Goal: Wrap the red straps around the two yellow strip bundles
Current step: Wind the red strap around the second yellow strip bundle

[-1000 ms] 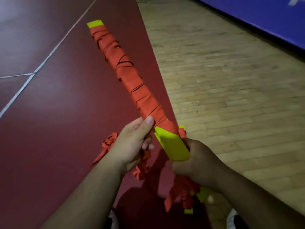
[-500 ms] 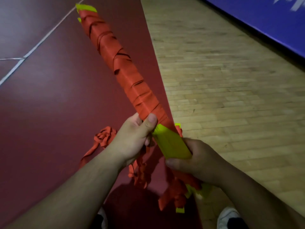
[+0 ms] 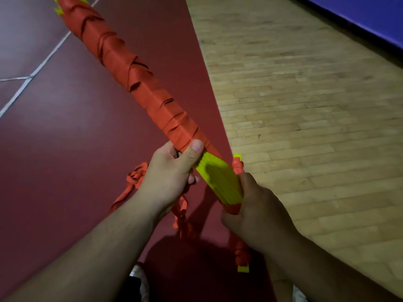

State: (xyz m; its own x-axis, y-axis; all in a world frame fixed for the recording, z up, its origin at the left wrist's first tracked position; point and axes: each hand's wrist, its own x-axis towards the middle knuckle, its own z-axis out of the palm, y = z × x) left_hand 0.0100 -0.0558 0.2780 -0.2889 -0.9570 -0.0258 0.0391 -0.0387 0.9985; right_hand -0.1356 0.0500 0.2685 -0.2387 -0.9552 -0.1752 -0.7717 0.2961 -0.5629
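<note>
Yellow strip bundle (image 3: 218, 179) is held slanting above the floor (image 3: 65, 149). Most of its length is seen wound in red strap (image 3: 139, 83), from near the far tip down to the left hand (image 3: 168, 177). That hand is clamped around the wrap's near edge, with the thumb pressed on the last turn. The right hand (image 3: 259, 210) is closed around the bare yellow near end. Loose strap (image 3: 135, 177) is trailed on the floor beneath. Only 1 short yellow stretch is judged left to cover. A red-wound piece with yellow tips (image 3: 241, 256) is glimpsed under the right hand; whether it is bundle 2 cannot be told.
</note>
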